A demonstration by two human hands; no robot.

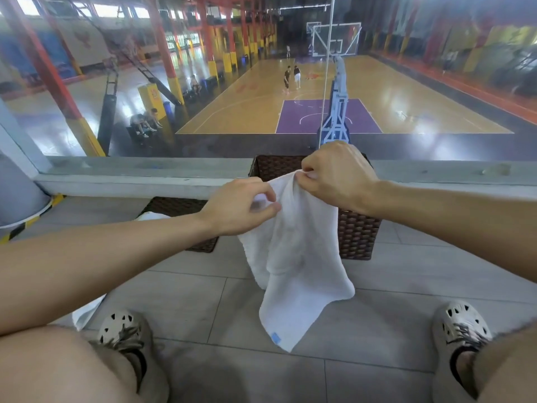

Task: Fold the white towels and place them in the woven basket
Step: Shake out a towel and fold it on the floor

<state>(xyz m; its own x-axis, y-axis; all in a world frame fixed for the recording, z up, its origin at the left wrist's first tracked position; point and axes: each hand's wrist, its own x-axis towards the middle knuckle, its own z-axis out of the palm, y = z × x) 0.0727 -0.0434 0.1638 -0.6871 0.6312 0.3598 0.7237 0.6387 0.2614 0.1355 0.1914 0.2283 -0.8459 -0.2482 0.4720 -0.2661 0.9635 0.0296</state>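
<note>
Head view: my left hand [241, 206] and right hand [337, 175] each pinch the top edge of a white towel [302, 271], fingers closed on the cloth. It hangs limp in front of the woven basket [359, 234]. It looks light, soft and floppy, so I judge the corners the surest hold for folding.

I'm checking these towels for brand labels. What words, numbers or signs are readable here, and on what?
No text in this view is legible.
Blue tag at the white towel corner: too small to read.
Mark on the yellow pillar pad: blurred.
Red emblem on the wall banner: blurred.
</note>
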